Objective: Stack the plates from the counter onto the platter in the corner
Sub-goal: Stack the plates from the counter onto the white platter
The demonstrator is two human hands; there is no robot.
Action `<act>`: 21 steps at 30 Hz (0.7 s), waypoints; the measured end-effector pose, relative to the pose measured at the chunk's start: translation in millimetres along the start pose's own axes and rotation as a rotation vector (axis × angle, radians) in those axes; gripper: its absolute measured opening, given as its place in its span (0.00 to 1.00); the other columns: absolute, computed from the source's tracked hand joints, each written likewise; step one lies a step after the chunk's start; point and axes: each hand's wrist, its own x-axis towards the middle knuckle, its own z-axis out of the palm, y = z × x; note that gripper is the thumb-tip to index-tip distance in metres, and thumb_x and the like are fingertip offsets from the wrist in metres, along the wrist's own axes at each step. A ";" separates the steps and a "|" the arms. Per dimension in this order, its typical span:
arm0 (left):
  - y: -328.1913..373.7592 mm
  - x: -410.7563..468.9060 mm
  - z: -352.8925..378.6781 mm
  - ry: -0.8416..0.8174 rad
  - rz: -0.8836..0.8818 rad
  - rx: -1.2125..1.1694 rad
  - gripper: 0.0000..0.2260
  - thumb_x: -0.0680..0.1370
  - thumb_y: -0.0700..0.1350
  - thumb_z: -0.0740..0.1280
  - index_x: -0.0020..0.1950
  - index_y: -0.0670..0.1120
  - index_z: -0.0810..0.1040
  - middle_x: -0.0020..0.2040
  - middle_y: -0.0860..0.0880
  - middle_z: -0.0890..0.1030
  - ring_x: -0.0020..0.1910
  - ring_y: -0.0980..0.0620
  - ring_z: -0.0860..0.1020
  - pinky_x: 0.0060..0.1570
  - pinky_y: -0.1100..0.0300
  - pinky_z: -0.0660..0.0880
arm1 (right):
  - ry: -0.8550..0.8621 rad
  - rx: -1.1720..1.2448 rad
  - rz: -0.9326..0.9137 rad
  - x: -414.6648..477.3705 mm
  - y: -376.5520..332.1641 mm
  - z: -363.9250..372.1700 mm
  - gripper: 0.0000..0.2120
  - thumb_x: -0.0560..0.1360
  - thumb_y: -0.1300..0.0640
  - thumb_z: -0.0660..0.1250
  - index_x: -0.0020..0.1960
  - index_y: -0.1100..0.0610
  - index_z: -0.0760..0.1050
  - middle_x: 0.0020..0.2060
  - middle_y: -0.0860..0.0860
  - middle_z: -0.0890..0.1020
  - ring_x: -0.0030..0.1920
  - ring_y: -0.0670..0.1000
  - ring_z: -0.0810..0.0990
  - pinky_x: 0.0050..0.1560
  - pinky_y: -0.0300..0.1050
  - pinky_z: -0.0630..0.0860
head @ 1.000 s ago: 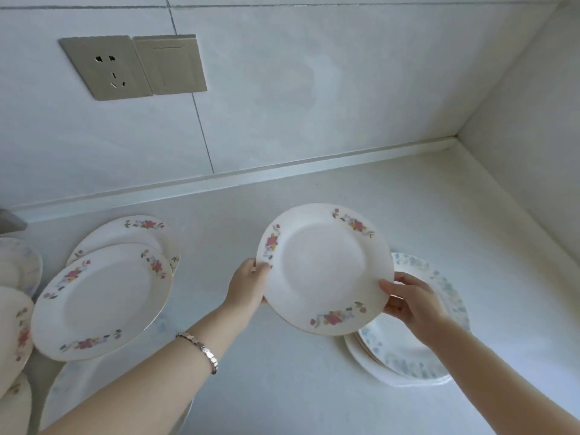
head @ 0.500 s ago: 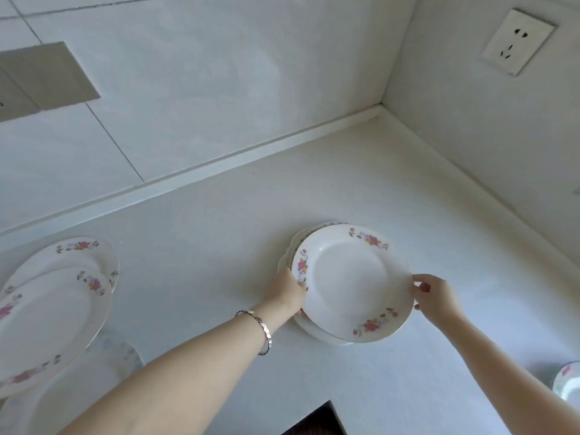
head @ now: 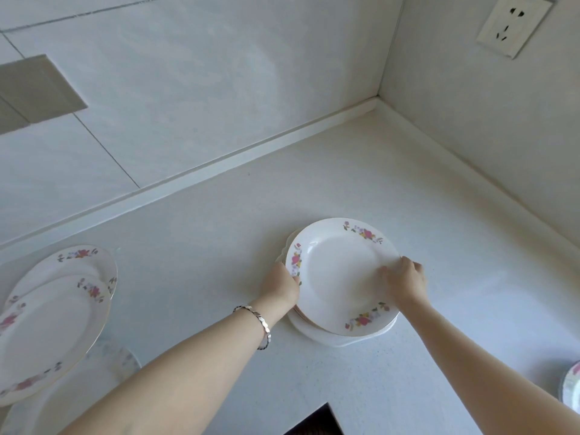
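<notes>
A white plate with pink flowers [head: 337,271] lies on top of the stack in the counter corner area. Beneath it a white platter [head: 354,339] shows only at the near rim. My left hand [head: 282,287] grips the plate's left rim. My right hand [head: 405,279] rests on the plate's right side, fingers curled over the rim onto its inner surface. More flowered plates [head: 56,328] overlap one another at the left edge of the counter.
Tiled walls meet at the corner [head: 378,98] behind the stack. A socket [head: 513,25] sits on the right wall and a grey switch plate [head: 34,89] on the back wall. Another plate's edge [head: 572,390] shows at the far right. The counter's front edge has a dark gap [head: 317,423].
The plate has come down from the air onto the stack and settled flat. My right hand slid from the rim onto the plate's inner surface. The view shifted right.
</notes>
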 end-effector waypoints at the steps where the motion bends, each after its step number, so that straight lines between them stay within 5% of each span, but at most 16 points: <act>1: 0.0 1.0 0.1 0.011 0.006 0.030 0.12 0.79 0.44 0.60 0.61 0.40 0.69 0.56 0.40 0.80 0.53 0.39 0.81 0.49 0.56 0.76 | -0.035 0.033 0.022 0.7 -0.2 1.0 0.24 0.75 0.57 0.61 0.69 0.62 0.63 0.67 0.61 0.66 0.65 0.62 0.68 0.62 0.53 0.68; 5: 2.2 1.8 0.2 0.004 0.028 0.085 0.16 0.78 0.41 0.59 0.66 0.41 0.65 0.61 0.41 0.76 0.55 0.37 0.79 0.54 0.49 0.78 | -0.038 0.097 0.037 2.2 -0.6 5.4 0.24 0.75 0.59 0.62 0.69 0.62 0.62 0.63 0.61 0.72 0.60 0.62 0.73 0.51 0.49 0.70; 11: -1.8 -0.2 1.4 -0.022 0.024 0.076 0.15 0.78 0.42 0.58 0.65 0.44 0.64 0.58 0.44 0.77 0.50 0.40 0.79 0.50 0.52 0.77 | -0.021 0.180 0.050 -0.4 -1.2 3.9 0.24 0.75 0.60 0.64 0.69 0.61 0.64 0.62 0.60 0.75 0.61 0.62 0.73 0.50 0.47 0.68; 14: -1.8 0.6 2.0 0.070 0.060 0.146 0.15 0.79 0.43 0.58 0.65 0.41 0.66 0.61 0.42 0.74 0.60 0.41 0.75 0.53 0.55 0.72 | -0.038 0.229 0.038 0.2 2.6 2.4 0.26 0.74 0.59 0.64 0.71 0.58 0.63 0.64 0.58 0.74 0.62 0.60 0.73 0.54 0.48 0.70; 18: -1.8 3.3 14.8 0.064 0.069 -0.486 0.14 0.80 0.46 0.56 0.64 0.43 0.71 0.62 0.43 0.77 0.59 0.45 0.76 0.61 0.52 0.73 | -0.078 0.464 0.044 -4.3 12.1 3.7 0.28 0.77 0.58 0.60 0.75 0.50 0.57 0.70 0.53 0.68 0.67 0.56 0.69 0.64 0.50 0.67; 21: -2.2 1.4 22.8 0.009 -0.043 -0.754 0.21 0.81 0.51 0.53 0.74 0.50 0.61 0.71 0.49 0.69 0.67 0.48 0.71 0.66 0.53 0.68 | -0.070 0.648 0.077 -6.8 15.4 6.9 0.24 0.79 0.56 0.58 0.74 0.48 0.60 0.71 0.50 0.68 0.68 0.54 0.69 0.65 0.49 0.66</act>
